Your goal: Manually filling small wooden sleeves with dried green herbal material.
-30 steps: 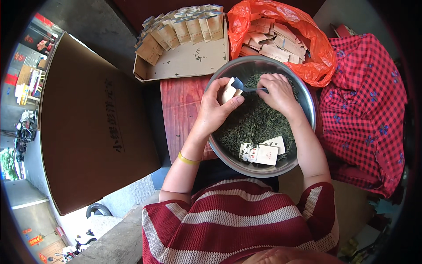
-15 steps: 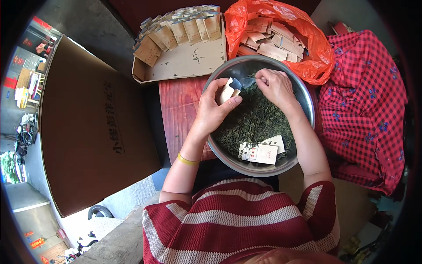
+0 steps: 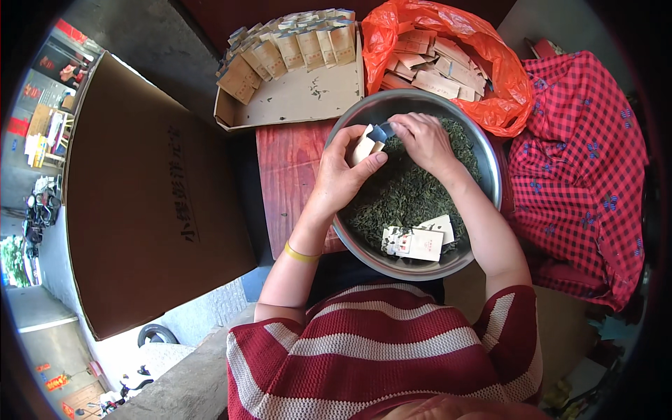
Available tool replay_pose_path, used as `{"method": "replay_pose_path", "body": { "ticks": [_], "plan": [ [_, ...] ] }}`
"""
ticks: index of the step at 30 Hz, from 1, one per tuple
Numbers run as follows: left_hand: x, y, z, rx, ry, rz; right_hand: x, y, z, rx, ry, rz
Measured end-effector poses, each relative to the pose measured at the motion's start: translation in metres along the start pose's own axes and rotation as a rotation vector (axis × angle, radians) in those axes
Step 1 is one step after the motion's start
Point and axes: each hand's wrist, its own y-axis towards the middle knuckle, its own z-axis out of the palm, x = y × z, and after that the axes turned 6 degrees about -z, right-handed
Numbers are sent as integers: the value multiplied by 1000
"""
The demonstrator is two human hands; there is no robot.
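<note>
My left hand point(image 3: 345, 169) is closed around a small cream paper packet point(image 3: 365, 148), its top open to a bluish inside, at the left of a steel bowl point(image 3: 420, 274) of dark dried leaves point(image 3: 413, 203). Just right of the packet, my right hand point(image 3: 421, 143) pinches a small spoon point(image 3: 388, 130), whose head is at the packet's mouth and partly hidden. Flat white packets point(image 3: 420, 245) sprinkled with leaves lie inside the bowl near its front.
Behind sit a cardboard tray point(image 3: 280, 115) of standing packets and an orange bag point(image 3: 504, 91) of loose packets. Red checked cloth point(image 3: 581, 168) lies right; a big cardboard sheet point(image 3: 140, 203) stands left. Beneath is a reddish wooden surface point(image 3: 287, 189).
Over the last half second my right hand has moved leftward with the spoon, closer to the packet's opening. My left hand has stayed in nearly the same place.
</note>
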Motion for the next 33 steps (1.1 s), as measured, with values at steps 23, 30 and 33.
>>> {"method": "replay_pose_path", "body": {
  "ticks": [23, 30, 33],
  "plan": [
    [-5, -3, 2, 15, 239, -6, 18, 3, -47, -298, 647, 311],
    [-1, -4, 3, 21, 288, 17, 38, -2, -42, -200, 276, -153],
    [-1, -4, 3, 9, 300, 37, 47, -1, -43, -246, 51, -412]
  ]
}}
